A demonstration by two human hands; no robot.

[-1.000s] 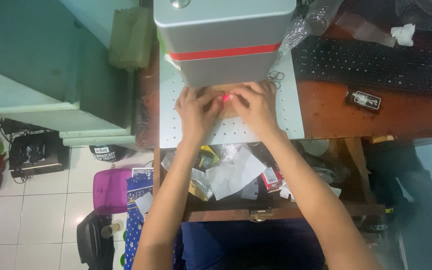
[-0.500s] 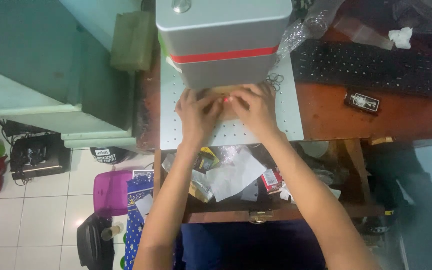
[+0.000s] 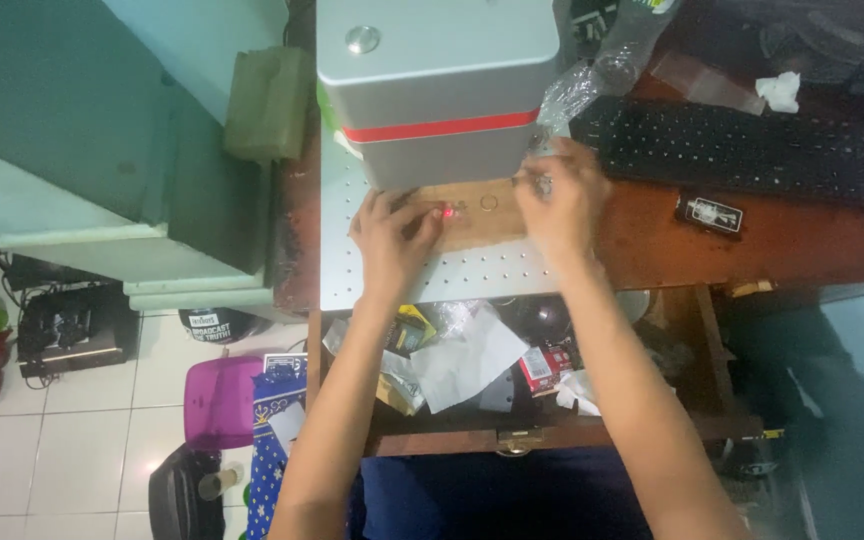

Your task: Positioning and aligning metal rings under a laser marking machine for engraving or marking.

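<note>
While the left hand (image 3: 392, 232) is staying pressed flat on the wooden board (image 3: 472, 212) under the grey machine (image 3: 439, 85), the right hand (image 3: 557, 195) is now lifting off toward the plate's right edge, pinching something tiny. A small ring (image 3: 489, 203) and red dot are showing, uncovered; the pinched item is too small to identify.

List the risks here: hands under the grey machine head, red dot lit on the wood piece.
1. The left hand rests on the wooden piece right beside the red light spot; a fingertip could end up under it.
2. The right hand pinches something small, too small to identify, near a ring on the wood; it could knock the ring out of place.
3. The open drawer below could swallow a dropped part.
</note>
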